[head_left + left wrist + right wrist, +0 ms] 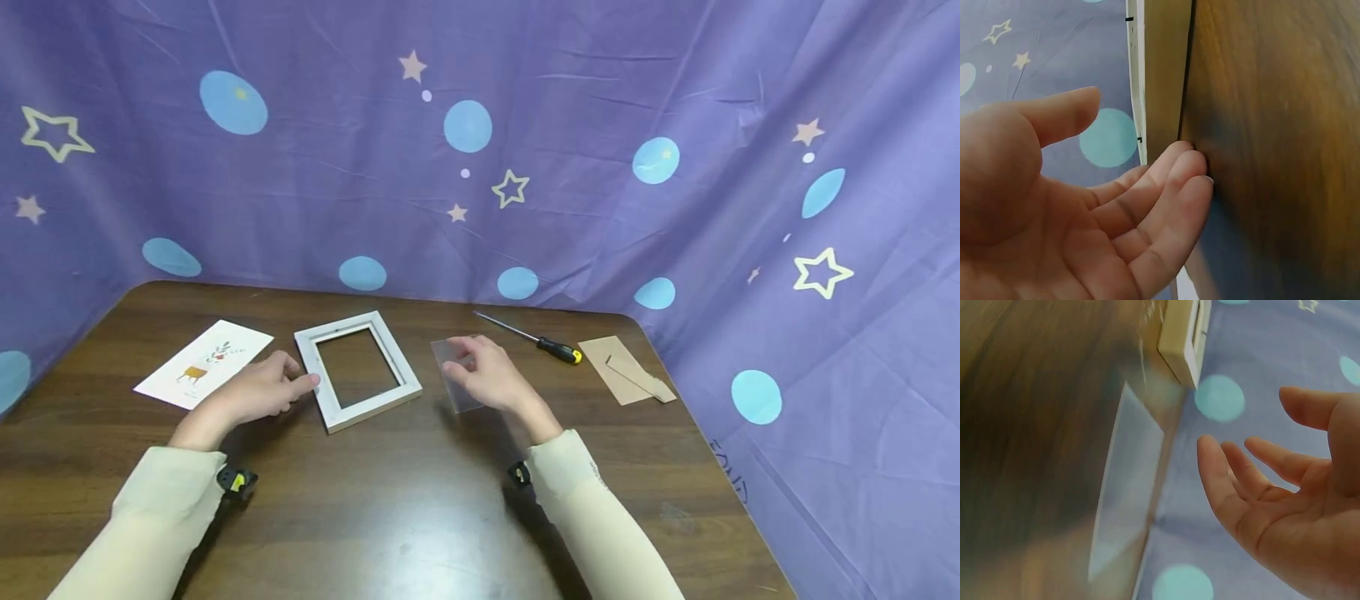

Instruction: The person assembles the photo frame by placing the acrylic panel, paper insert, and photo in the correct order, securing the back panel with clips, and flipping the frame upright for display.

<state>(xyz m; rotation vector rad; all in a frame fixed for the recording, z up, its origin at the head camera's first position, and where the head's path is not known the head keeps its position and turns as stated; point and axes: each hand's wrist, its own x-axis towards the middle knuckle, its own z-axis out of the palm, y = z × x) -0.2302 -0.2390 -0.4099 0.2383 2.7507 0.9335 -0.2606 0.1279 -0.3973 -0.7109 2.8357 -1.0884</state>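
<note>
A white picture frame (394, 358) lies on the table, its middle showing bare wood. My left hand (258, 390) is beside the frame's left side, fingers loosely bent and thumb apart. In the left wrist view its fingertips (1192, 165) are close to the frame's side (1166, 75); whether they touch cannot be told. Over a clear rectangular sheet (461, 400) hovers my right hand (491, 375). The right wrist view shows that hand (1272, 506) with relaxed, spread fingers, apart from the sheet (1127, 487) on the table.
Left of the frame lies a white card (206, 364) printed with a deer and leaves. A black-and-yellow screwdriver (557, 348) rests at the back right. Beyond it is a brown backing board (611, 367) with a stand leg. A purple patterned curtain (570, 108) borders the table (390, 517).
</note>
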